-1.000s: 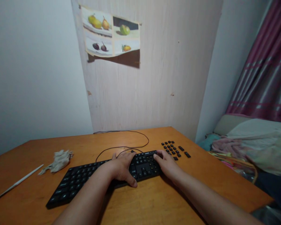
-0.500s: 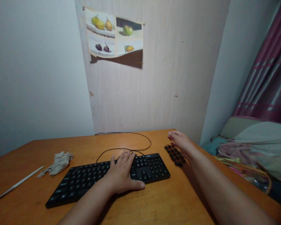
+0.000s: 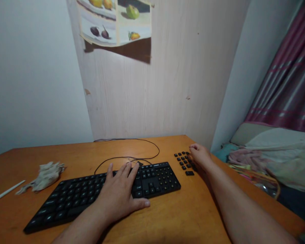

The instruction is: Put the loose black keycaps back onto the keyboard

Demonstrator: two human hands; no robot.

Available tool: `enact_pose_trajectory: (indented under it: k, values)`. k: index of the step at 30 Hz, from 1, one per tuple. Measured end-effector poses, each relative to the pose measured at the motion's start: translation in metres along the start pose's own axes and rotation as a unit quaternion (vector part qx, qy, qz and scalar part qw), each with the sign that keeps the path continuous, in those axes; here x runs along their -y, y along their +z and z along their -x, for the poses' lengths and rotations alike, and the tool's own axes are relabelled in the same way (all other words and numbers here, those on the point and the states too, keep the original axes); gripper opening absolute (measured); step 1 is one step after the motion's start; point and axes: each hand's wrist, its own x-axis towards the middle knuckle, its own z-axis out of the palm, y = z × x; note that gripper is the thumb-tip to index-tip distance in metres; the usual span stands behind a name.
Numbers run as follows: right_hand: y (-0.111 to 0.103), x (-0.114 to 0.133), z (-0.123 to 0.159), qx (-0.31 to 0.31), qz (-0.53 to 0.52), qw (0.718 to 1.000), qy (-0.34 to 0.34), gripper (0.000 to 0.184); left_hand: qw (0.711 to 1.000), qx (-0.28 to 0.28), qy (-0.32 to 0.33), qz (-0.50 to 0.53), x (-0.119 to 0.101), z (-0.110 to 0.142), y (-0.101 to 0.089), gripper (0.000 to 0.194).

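Observation:
A black keyboard [image 3: 73, 193] lies at a slant on the wooden table. My left hand [image 3: 120, 191] rests across its middle with fingers spread, covering some keys. On the keyboard's right end, the number pad [image 3: 167, 178] shows bare key stems without caps. Right of it, loose black keycaps [image 3: 182, 163] lie in rows, a wider keycap [image 3: 189, 173] nearest me. My right hand [image 3: 201, 156] is at the right side of these keycaps, its fingers curled together and hiding some of them. Whatever the fingers may hold cannot be made out.
A crumpled whitish cloth [image 3: 44, 176] lies left of the keyboard, near a thin white stick [image 3: 7, 192]. The keyboard's black cable [image 3: 156, 149] loops behind it on the table [image 3: 165, 220]. Beyond the table's right edge are bedding [image 3: 251, 156] and a curtain [image 3: 279, 84].
The view has tilted down and shifted. My right hand has curled its fingers and come down beside the keycaps. My left hand stays spread on the keyboard.

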Motion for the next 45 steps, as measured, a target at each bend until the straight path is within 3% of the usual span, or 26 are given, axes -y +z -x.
enact_pose_trajectory:
  k: [10, 20, 30, 37, 45]
  values:
    - [0.002, -0.002, 0.001, 0.019, 0.071, 0.997, -0.02, 0.02, 1.0, 0.017, 0.009, 0.015, 0.006, 0.001, -0.008, 0.123]
    - [-0.001, -0.002, 0.002, 0.028, 0.118, 0.992, -0.042, 0.028, 0.999, 0.01, 0.028, 0.015, 0.014, -0.004, -0.002, 0.123]
    - [0.011, 0.026, 0.016, 0.081, 0.211, 0.966, -0.123, 0.028, 0.999, 0.014, 0.025, 0.018, 0.016, -0.005, -0.001, 0.12]
    - [0.017, 0.042, 0.017, 0.095, 0.254, 0.955, -0.117, 0.03, 0.999, 0.028, 0.022, 0.017, 0.014, -0.005, -0.005, 0.121]
    - [0.023, 0.053, 0.001, 0.135, 0.281, 0.942, -0.121, 0.018, 0.999, 0.025, 0.022, 0.02, 0.013, -0.004, -0.006, 0.123]
